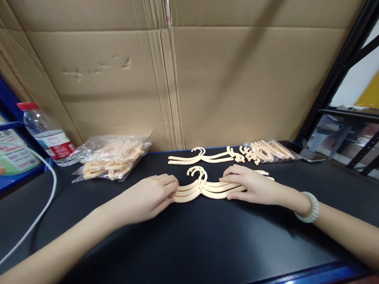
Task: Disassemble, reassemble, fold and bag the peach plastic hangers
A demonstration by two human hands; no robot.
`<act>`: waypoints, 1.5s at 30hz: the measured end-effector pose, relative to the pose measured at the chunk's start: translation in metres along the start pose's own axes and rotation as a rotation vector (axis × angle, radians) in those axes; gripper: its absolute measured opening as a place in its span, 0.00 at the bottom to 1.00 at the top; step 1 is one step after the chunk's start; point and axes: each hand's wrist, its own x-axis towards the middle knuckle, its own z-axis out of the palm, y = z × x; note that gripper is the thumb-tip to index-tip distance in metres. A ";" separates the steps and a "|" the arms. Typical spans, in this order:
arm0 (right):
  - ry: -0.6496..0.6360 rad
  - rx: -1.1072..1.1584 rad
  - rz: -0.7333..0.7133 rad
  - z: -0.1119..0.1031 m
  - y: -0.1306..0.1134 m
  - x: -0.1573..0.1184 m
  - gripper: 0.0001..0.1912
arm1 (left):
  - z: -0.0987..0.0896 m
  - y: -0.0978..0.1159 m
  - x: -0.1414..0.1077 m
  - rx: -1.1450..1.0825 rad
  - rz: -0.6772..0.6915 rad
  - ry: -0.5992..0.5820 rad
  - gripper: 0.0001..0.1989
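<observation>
Head view: cream hangers (pixel 211 195), overlapped in a row, lay midway on the counter (pixel 182 248), hooks pointing away. Handling, as judged: light, fairly stiff, probably smooth enough to slide over one another; thin hooks the likely weak part, arms near the centre the best hold. Left hand (pixel 159 194): fingers closed around the left ends. Right hand (pixel 250 184): partly open, fingers spread over the right arms; grip could not be told. Lettering: bottle (pixel 45 124), red-and-white label (pixel 58 144), too small to read; printed panel (pixel 14 153), characters and code square, likewise unread.
</observation>
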 end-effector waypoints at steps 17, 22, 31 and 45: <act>0.052 0.043 0.028 0.010 0.015 -0.001 0.21 | 0.007 -0.006 0.003 -0.027 0.028 -0.003 0.08; 0.053 0.027 0.034 0.009 0.013 -0.001 0.20 | 0.006 -0.007 0.003 -0.008 0.038 -0.017 0.08; 0.058 0.008 0.038 0.010 0.014 -0.002 0.19 | 0.004 -0.008 0.003 0.005 0.035 -0.059 0.09; 0.089 -0.043 0.031 0.011 0.014 -0.002 0.19 | 0.004 -0.012 0.002 0.022 0.037 -0.041 0.08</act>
